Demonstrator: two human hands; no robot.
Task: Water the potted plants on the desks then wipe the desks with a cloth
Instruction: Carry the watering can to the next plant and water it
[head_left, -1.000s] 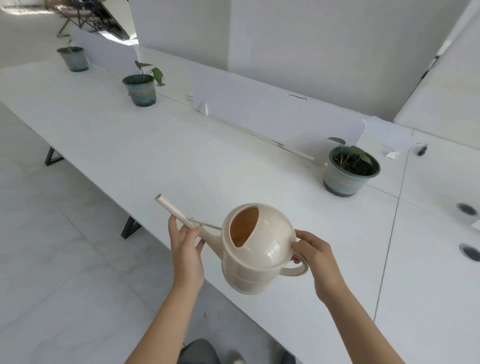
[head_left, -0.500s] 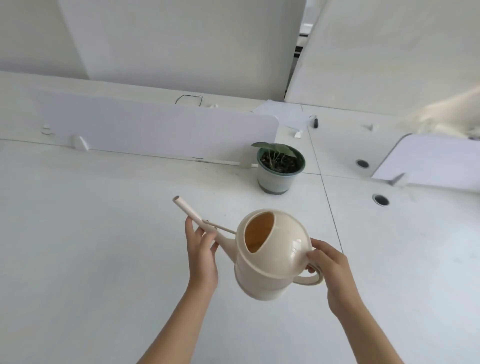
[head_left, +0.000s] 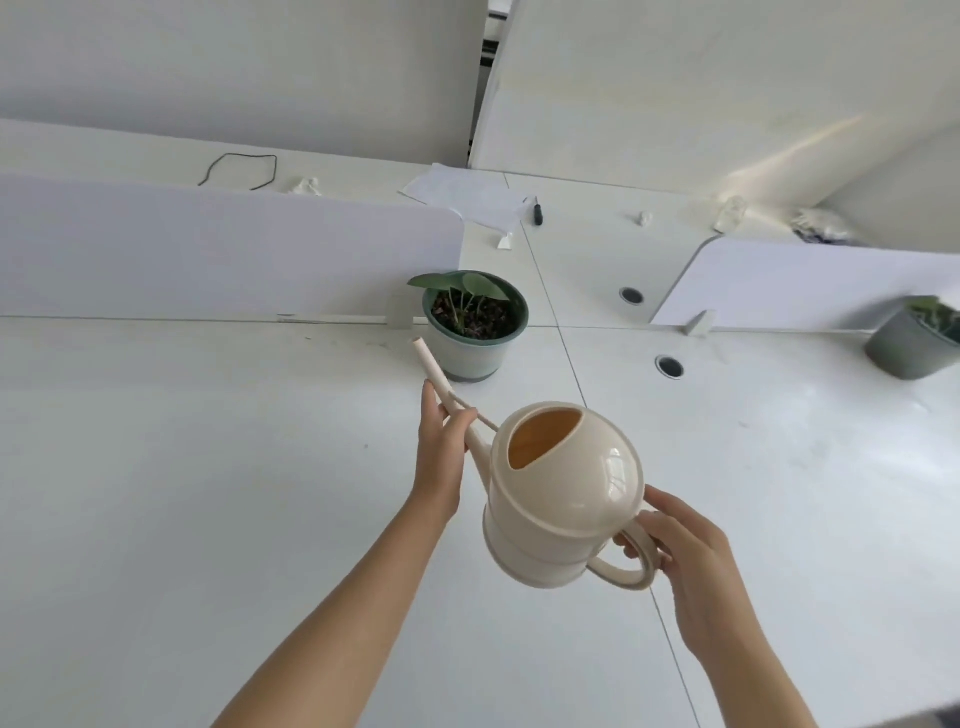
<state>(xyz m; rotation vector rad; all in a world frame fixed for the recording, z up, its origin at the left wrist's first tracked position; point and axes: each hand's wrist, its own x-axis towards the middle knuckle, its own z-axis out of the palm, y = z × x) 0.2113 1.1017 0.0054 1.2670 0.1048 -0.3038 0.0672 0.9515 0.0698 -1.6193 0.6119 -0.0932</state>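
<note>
A cream watering can (head_left: 563, 493) hangs above the white desk (head_left: 208, 467), tilted with its long spout pointing up-left toward a potted plant (head_left: 475, 322). The spout tip sits just left of the pot's side, below its rim. My right hand (head_left: 680, 551) grips the can's loop handle. My left hand (head_left: 441, 447) holds the spout near its base, fingers wrapped around it. The plant has round green leaves in dark soil, in a pale pot with a green rim. A second grey-green pot (head_left: 914, 343) stands at the right edge, partly cut off.
White divider panels (head_left: 228, 254) run along the desk's back, with a gap behind the plant. Two round cable holes (head_left: 669, 366) sit right of the pot. Beyond the dividers lie paper sheets (head_left: 467, 195), a black marker, a black cord loop and small scraps.
The view swung right along the desk and closer; the near pot now sits just past the spout tip. The can moved toward the pot. Both hands keep their holds.
</note>
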